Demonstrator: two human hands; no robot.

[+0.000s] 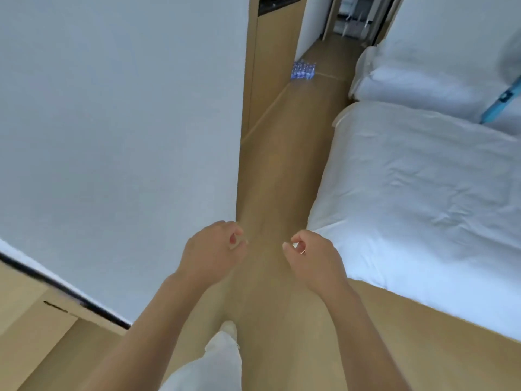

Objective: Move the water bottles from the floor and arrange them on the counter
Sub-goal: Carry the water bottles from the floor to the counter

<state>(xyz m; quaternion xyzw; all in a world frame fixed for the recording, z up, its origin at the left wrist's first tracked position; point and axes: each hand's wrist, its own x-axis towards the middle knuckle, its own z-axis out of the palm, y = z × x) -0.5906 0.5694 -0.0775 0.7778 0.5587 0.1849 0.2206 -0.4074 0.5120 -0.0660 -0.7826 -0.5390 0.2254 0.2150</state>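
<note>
Left hand (212, 249) hangs loosely curled, holding nothing. Right hand (311, 259) likewise, also holding nothing. The bottles (303, 71) stand in a cluster far ahead on the floor (279, 170), left of the bed (423, 193), well apart from both hands, slightly nearer the right.

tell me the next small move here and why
Probably walk forward along the wooden floor toward the pack of water bottles. It sits far ahead by the wall, out of reach, and both the left hand and right hand are loosely curled, holding nothing.
</note>
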